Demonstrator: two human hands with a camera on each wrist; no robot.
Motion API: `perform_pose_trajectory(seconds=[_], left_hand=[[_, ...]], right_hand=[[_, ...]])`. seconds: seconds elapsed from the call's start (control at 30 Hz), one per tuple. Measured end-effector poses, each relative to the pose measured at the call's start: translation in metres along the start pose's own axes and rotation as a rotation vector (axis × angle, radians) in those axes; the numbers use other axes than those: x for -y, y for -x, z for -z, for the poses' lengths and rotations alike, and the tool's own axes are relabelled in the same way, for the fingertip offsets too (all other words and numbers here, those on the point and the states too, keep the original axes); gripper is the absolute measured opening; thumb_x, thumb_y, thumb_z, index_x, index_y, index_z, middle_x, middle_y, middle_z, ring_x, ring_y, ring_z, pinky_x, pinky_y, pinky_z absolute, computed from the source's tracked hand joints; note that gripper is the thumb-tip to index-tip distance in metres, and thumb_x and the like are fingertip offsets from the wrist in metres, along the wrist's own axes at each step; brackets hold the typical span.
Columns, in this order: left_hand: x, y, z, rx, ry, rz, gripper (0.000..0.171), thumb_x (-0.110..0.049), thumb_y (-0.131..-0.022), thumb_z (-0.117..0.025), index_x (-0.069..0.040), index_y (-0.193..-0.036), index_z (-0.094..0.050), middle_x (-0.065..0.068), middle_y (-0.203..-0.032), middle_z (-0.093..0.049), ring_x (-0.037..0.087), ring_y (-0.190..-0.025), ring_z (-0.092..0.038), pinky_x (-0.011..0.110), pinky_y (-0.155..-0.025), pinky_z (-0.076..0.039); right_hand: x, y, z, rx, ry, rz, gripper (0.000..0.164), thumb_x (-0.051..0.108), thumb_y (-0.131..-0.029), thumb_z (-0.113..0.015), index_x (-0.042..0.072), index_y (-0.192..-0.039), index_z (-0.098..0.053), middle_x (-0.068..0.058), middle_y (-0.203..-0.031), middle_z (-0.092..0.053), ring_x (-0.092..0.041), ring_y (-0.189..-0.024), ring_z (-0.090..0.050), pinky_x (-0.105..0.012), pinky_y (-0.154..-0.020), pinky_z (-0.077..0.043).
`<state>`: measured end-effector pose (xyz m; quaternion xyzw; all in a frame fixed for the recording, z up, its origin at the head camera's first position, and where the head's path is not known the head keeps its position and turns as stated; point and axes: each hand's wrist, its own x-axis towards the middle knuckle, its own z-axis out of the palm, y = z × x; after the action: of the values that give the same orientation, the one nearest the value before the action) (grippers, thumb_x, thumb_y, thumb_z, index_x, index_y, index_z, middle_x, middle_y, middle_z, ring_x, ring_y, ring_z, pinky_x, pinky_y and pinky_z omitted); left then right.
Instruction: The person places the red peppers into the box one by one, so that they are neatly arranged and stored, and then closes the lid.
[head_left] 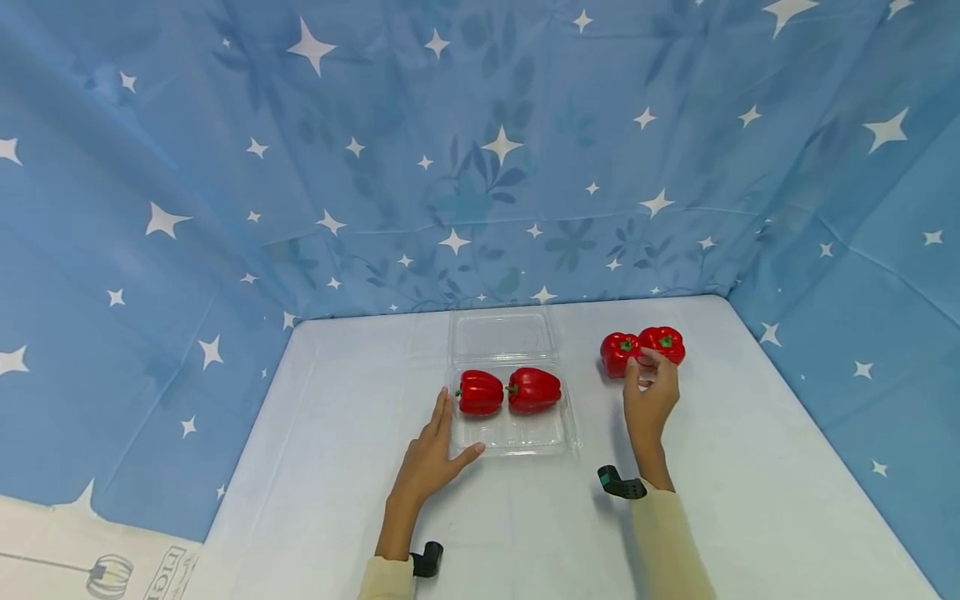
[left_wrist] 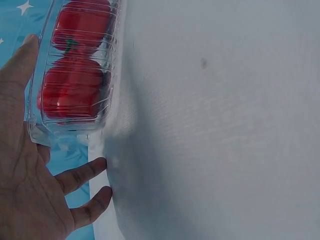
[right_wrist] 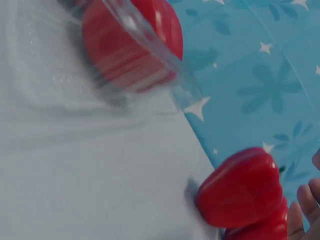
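Observation:
A clear plastic clamshell box lies with its lid folded back on the white table. Two red bell peppers lie in its base, a smaller one on the left and a longer one on the right. My left hand rests along the box's left side, fingers straight and thumb at the front corner. Two more peppers, a nearer one and a farther one, sit side by side at the right. Over their front edge in the head view is my right hand, fingers loosely bent and holding nothing.
The box's raised lid lies toward the back of the table. A blue curtain with white stars hangs behind and at both sides. Black wrist cameras sit on both wrists.

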<state>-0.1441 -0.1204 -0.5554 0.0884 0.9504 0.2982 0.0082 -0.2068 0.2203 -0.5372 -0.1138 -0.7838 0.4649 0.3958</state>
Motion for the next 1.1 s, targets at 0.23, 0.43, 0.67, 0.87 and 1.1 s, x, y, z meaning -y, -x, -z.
perform_pose_trajectory(seconds=[0.23,0.43,0.67,0.87,1.1], left_hand=[[0.001,0.0,-0.001,-0.001,0.005,-0.006,0.105,-0.074,-0.083,-0.054,-0.016,-0.158,-0.011,-0.003,-0.166,-0.01,0.035,-0.138,-0.044,0.061,-0.101,-0.045],[0.001,0.001,-0.001,-0.001,0.007,-0.004,0.106,-0.078,-0.081,-0.051,-0.016,-0.158,-0.012,-0.003,-0.166,-0.011,0.035,-0.138,-0.045,0.063,-0.101,-0.044],[0.002,0.0,0.0,-0.003,0.015,0.003,0.105,-0.076,-0.082,-0.053,-0.018,-0.158,-0.011,-0.003,-0.165,-0.011,0.036,-0.138,-0.045,0.063,-0.101,-0.044],[0.002,0.0,0.0,-0.005,0.018,0.009,0.104,-0.074,-0.082,-0.055,-0.018,-0.158,-0.011,-0.004,-0.165,-0.011,0.036,-0.138,-0.044,0.065,-0.102,-0.042],[0.002,0.002,0.0,-0.003,0.041,0.001,0.102,-0.068,-0.084,-0.058,-0.018,-0.158,-0.011,-0.005,-0.166,-0.008,0.035,-0.141,-0.041,0.068,-0.103,-0.039]], right_hand=[[-0.018,-0.009,0.011,-0.053,0.056,-0.269,0.05,0.019,-0.094,-0.063,0.007,-0.138,-0.042,-0.016,-0.134,-0.043,-0.02,-0.121,-0.045,-0.024,-0.087,-0.045],[-0.025,-0.019,0.017,0.025,0.098,-0.395,0.067,0.024,-0.095,-0.061,0.01,-0.15,-0.025,-0.017,-0.149,-0.029,-0.028,-0.137,-0.033,-0.048,-0.11,-0.042],[-0.028,-0.034,0.017,0.143,0.085,-0.465,0.08,0.034,-0.096,-0.06,0.009,-0.155,-0.012,-0.018,-0.157,-0.018,-0.032,-0.147,-0.021,-0.054,-0.117,-0.03],[-0.031,-0.043,0.012,0.173,0.082,-0.492,0.085,0.039,-0.095,-0.059,0.01,-0.157,-0.008,-0.018,-0.16,-0.016,-0.031,-0.15,-0.016,-0.053,-0.118,-0.026],[-0.035,-0.044,0.01,0.186,0.078,-0.527,0.085,0.039,-0.096,-0.059,0.011,-0.157,-0.006,-0.018,-0.161,-0.016,-0.033,-0.15,-0.017,-0.053,-0.117,-0.03]])
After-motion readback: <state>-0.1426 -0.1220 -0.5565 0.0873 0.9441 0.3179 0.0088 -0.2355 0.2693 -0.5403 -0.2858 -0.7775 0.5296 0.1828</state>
